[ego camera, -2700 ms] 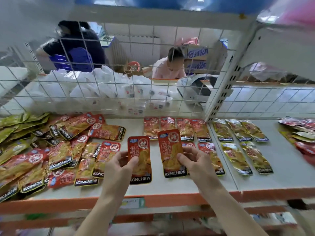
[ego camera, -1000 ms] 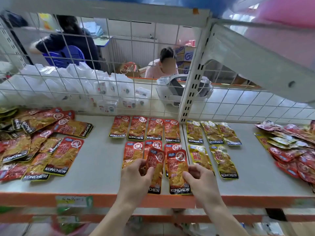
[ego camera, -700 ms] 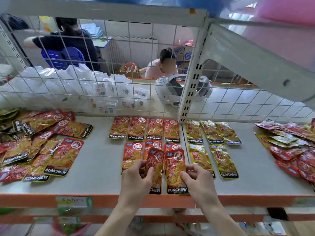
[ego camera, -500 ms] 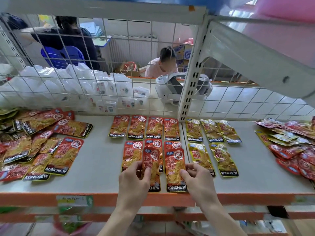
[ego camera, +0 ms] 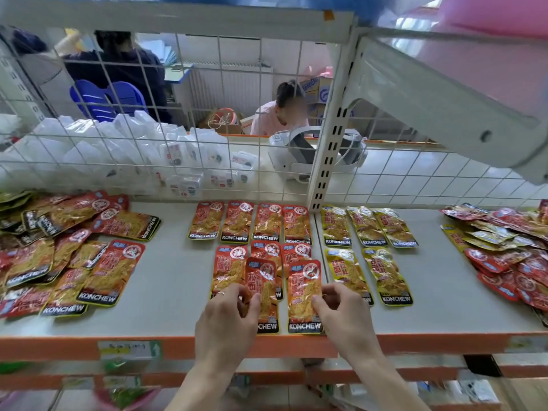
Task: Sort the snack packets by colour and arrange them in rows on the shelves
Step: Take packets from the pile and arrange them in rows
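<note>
My left hand (ego camera: 228,318) pinches a red snack packet (ego camera: 264,275) near its lower left edge, thumb on the front and fingers curled behind. There is a ring on one finger. The packet leans a little to the left and overlaps the packets behind it. Whether its bottom edge touches the shelf I cannot tell.

My right hand (ego camera: 344,315) pinches a second red packet (ego camera: 305,289) by its lower right edge, thumb on the face and fingers curled. This one stands straight, just beside the first, with its black KONCHEW band near the orange shelf lip (ego camera: 415,342).

Behind both lies a row of three red packets (ego camera: 228,262), partly covered by the two I hold, and behind that a row of four red packets (ego camera: 252,222) at the wire mesh back (ego camera: 207,114).

Right of the white upright post (ego camera: 329,137) the yellow packets (ego camera: 367,225) lie three in the back row and two in front.

On the grey shelf (ego camera: 175,277), well apart to the left, sits a loose unsorted pile (ego camera: 74,247) of red, with some green at its far edge. A mixed red and yellow pile (ego camera: 510,256) lies at the far right.
</note>
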